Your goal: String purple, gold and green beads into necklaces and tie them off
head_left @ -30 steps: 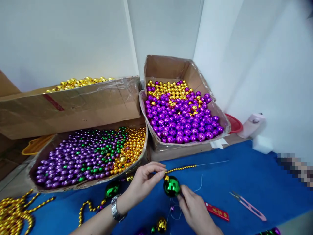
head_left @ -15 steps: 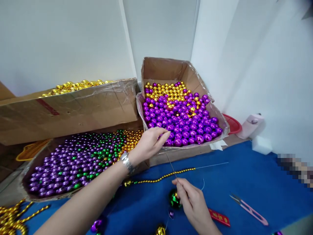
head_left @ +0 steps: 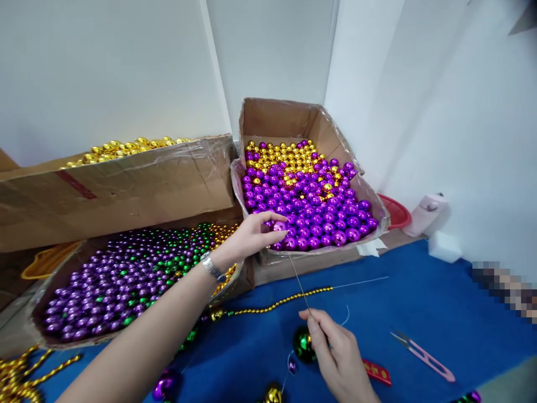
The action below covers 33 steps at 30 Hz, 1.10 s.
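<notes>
At the front rim of a cardboard box (head_left: pixel 274 115), my left hand (head_left: pixel 254 235) has its thumb and fingers parted around a purple bead (head_left: pixel 280 228). I cannot make out a firm hold on it. More shiny purple and gold beads (head_left: pixel 319 215) fill that box. Between thumb and forefinger my right hand (head_left: pixel 335 350) pinches a thin needle (head_left: pixel 298 280), pointing up toward the box. Beside this hand lie a large green ball (head_left: pixel 304 344) and a small purple bead (head_left: pixel 292 365) on thread. Behind it a gold bead strand (head_left: pixel 281 304) lies on the blue cloth (head_left: pixel 403 302).
On the left, another box holds small purple, green and gold beads (head_left: pixel 121 280). Above it stands a carton (head_left: pixel 126 193) of gold beads. Pink thread snips (head_left: pixel 423 356), a red packet (head_left: pixel 377 371), a white block (head_left: pixel 444 246) and a red basket (head_left: pixel 394 211) are to the right.
My left thumb and fingers, close together before, have spread apart at the purple beads. My right hand keeps its pinch on the needle. The view has shifted slightly.
</notes>
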Tool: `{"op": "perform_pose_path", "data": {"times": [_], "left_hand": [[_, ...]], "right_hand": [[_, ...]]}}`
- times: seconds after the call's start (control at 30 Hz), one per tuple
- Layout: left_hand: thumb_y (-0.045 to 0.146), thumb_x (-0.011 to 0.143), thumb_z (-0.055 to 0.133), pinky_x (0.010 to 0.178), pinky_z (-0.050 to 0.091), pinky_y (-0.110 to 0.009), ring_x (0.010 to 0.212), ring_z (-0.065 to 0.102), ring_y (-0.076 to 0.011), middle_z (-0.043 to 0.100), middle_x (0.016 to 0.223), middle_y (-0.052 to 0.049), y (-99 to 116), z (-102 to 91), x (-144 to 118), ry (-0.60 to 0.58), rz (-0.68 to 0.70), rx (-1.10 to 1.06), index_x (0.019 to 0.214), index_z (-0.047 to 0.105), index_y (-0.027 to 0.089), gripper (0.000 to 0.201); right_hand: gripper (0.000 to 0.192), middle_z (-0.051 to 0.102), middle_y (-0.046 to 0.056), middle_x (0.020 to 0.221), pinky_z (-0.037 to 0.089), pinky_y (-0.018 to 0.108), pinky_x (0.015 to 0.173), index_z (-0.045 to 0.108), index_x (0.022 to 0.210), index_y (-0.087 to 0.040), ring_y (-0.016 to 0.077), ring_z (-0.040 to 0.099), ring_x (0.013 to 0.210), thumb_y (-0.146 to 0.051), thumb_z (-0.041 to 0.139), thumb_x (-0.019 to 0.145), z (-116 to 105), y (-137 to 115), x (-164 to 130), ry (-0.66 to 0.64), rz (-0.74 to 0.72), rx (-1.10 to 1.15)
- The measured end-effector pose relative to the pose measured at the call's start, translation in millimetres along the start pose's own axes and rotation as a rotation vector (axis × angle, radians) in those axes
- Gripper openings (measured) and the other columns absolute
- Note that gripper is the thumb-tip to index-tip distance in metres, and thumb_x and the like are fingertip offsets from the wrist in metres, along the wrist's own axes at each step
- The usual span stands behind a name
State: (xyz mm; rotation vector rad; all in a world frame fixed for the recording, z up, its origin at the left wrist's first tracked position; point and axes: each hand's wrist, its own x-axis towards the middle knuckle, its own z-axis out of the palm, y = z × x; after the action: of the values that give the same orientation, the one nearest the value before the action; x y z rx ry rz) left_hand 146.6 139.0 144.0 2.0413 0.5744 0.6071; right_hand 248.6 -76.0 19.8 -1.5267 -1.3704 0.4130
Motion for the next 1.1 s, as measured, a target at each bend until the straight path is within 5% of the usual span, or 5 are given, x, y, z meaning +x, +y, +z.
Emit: {"op": "perform_pose_path", "data": {"times": [0.13, 0.33, 0.63, 0.9, 1.1], "left_hand": [[0.026, 0.081, 0.062, 0.061, 0.051, -0.022, 0.07, 0.063, -0.0126, 0.06, 0.086, -0.003, -1, 4.2, -42, 0.077, -0.193, -0.686, 0.112, 0.056, 0.019, 0.032], [0.021, 0.084, 0.059, 0.058, 0.052, -0.02, 0.066, 0.063, -0.0111, 0.063, 0.088, -0.005, -16, 11.6, -73, 0.144, -0.295, -0.975, 0.099, 0.059, 0.014, 0.017], [0.022, 0.086, 0.056, 0.058, 0.05, -0.02, 0.065, 0.061, -0.0098, 0.061, 0.088, -0.005, -14, 16.3, -82, 0.146, -0.3, -0.975, 0.098, 0.057, 0.013, 0.015], [0.022, 0.074, 0.071, 0.069, 0.052, -0.024, 0.077, 0.06, -0.0125, 0.063, 0.091, -0.004, -5, 29.1, -95, 0.212, -0.19, -0.515, 0.101, 0.057, 0.016, 0.031], [0.025, 0.073, 0.072, 0.068, 0.054, -0.028, 0.075, 0.061, -0.0143, 0.063, 0.087, -0.004, -10, 35.2, -103, 0.229, -0.259, -0.617, 0.098, 0.057, 0.016, 0.031]], "right_hand": [[0.024, 0.069, 0.004, 0.094, 0.05, 0.016, 0.075, 0.061, 0.106, -0.021, 0.0124, 0.066, 0.086, -0.021, 0.04, 0.094, -2, -3, -3, 0.006, -0.108, -0.035], [0.023, 0.07, 0.005, 0.098, 0.052, 0.02, 0.078, 0.06, 0.106, -0.019, 0.0136, 0.067, 0.089, -0.017, 0.041, 0.093, 4, -3, -6, -0.038, -0.18, -0.083], [0.023, 0.07, 0.004, 0.096, 0.053, 0.022, 0.078, 0.059, 0.106, -0.02, 0.0139, 0.067, 0.087, -0.017, 0.042, 0.092, 6, -1, -10, -0.052, -0.189, -0.128], [0.023, 0.07, 0.005, 0.092, 0.054, 0.021, 0.075, 0.06, 0.102, -0.019, 0.0142, 0.069, 0.082, -0.018, 0.04, 0.093, 7, -7, -4, -0.039, -0.2, -0.16], [0.025, 0.071, 0.008, 0.092, 0.055, 0.023, 0.074, 0.061, 0.103, -0.018, 0.0163, 0.069, 0.083, -0.018, 0.038, 0.093, 8, -5, -5, -0.061, -0.222, -0.178]]}}
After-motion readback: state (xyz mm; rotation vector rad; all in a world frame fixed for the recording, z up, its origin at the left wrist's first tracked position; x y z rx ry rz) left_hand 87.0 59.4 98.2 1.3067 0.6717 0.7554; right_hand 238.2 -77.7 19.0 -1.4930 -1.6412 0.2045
